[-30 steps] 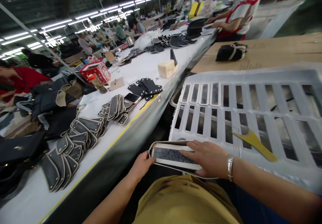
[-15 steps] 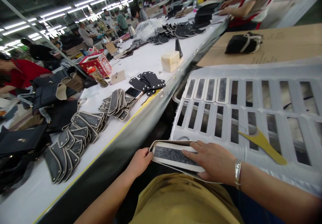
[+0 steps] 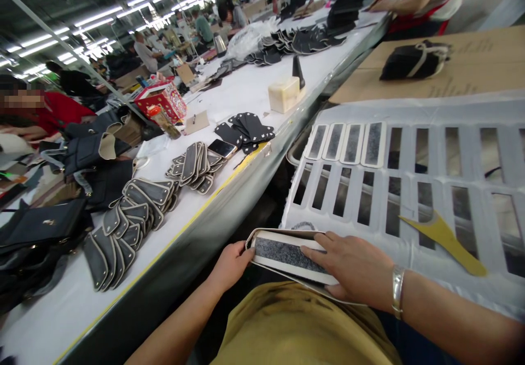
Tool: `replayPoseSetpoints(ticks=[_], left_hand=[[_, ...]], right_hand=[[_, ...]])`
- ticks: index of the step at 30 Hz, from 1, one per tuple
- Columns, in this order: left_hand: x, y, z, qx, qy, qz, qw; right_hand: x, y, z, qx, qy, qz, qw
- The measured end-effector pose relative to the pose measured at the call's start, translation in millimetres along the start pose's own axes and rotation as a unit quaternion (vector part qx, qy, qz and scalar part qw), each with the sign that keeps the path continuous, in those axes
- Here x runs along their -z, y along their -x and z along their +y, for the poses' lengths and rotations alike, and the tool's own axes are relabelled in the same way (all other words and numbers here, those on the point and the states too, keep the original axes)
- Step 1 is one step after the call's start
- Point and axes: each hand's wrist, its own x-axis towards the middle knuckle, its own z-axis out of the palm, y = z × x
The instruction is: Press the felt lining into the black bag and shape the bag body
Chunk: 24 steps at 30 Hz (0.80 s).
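A long light-rimmed piece with a dark speckled panel lies inside a thin beige-edged band, just above my lap. At its left end my left hand pinches the band's corner between thumb and fingers. My right hand, with a silver bracelet at the wrist, lies over the right part of the piece, fingers spread and pressing on the panel and the band's upper edge. The right end of the piece is hidden under this hand. Four similar panels lie in a row on the white slotted sheet to the right.
A yellow forked tool rests on the sheet. Across the white table are grey strap pieces, black pieces, a phone, a cream block and black bags. Cardboard holds a black bundle. Other people sit farther off.
The view has shifted slightly, so the table and sheet appear farther right. Both hands keep their places on the piece and the band.
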Motion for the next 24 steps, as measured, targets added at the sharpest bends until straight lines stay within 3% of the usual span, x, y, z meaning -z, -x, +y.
replayPoseSetpoints(ticks=[8, 14, 19, 21, 23, 24], left_hand=[[5.2, 2, 11, -0.047, -0.048, -0.016, 0.998], [3.7, 0, 12, -0.036, -0.056, -0.015, 0.998], [-0.8, -6, 12, -0.017, -0.162, 0.005, 0.987], [-2.7, -3, 19, -0.086, -0.224, 0.078, 0.968], [-7.4, 3, 29, -0.21, -0.268, 0.183, 0.922], [-10.8, 7, 35, -0.281, -0.28, 0.204, 0.895]], right_hand=[[1, -1, 2, 0.0, -0.004, -0.019, 1.0], [2, -1, 2, -0.001, -0.003, -0.018, 1.0], [0, 0, 2, 0.002, 0.009, -0.009, 1.0], [0, 0, 1, 0.002, 0.014, -0.003, 1.0], [0, 0, 1, 0.003, 0.019, -0.001, 1.0], [0, 0, 0, 0.004, 0.022, -0.001, 1.0]])
